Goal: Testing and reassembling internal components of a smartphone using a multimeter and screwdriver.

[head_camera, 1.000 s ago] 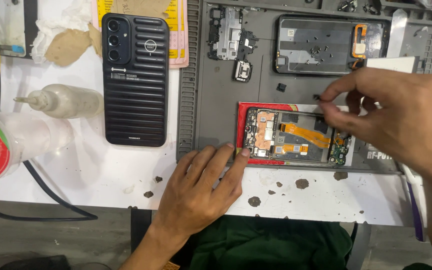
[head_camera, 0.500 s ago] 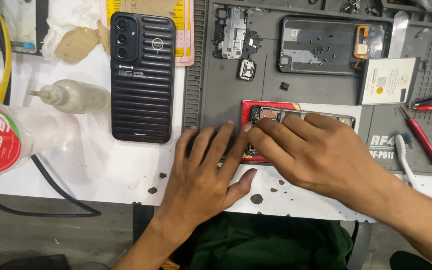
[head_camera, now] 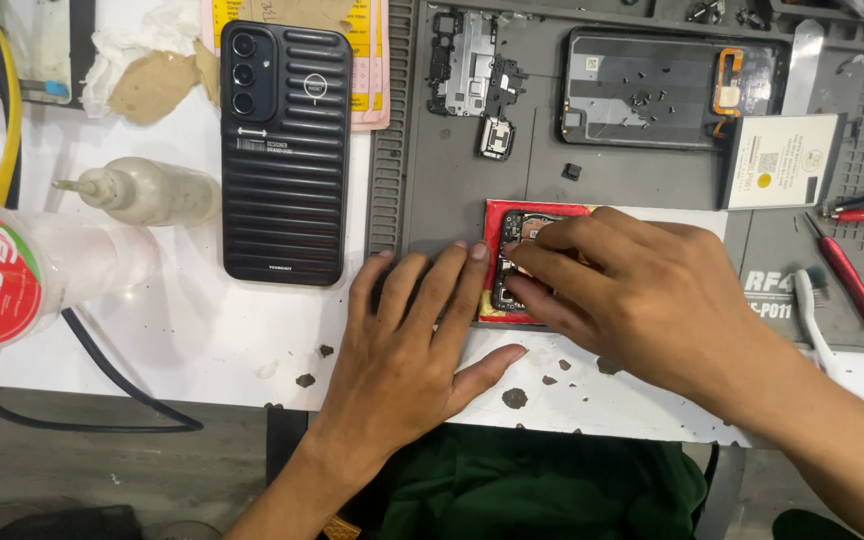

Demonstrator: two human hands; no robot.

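Where the white desk (head_camera: 202,330) meets the left edge of the view, a clear plastic tub with a red and green label (head_camera: 12,275) lies on its side, and a small squeeze bottle with a thin nozzle (head_camera: 147,190) lies just above it. Black cables (head_camera: 102,385) loop beneath them. Next comes a black ribbed phone case (head_camera: 285,150) lying face down, its camera cut-outs at the top, with crumpled tissue (head_camera: 147,70) up to its left. A grey work mat (head_camera: 442,190) starts just beside the case.

Flat on the mat's lower edge lies the left hand (head_camera: 402,350), palm down, fingers (head_camera: 467,275) spread and straight, gripping nothing; the fingertips touch the left rim of the opened phone with a red frame (head_camera: 497,265). This phone lies on the mat near the desk's front edge, mostly hidden by both hands. From the right, the right hand (head_camera: 652,300) covers it, its fingers (head_camera: 542,265) bent down and pressed close together on the exposed parts; whether they pinch anything cannot be told.

Above on the mat lie a loose metal phone plate (head_camera: 467,65), a dark back cover with an orange flex strip (head_camera: 667,90) and a white battery (head_camera: 782,160). Farther right lie a red-handled tool (head_camera: 852,280) and a white brush (head_camera: 810,310).
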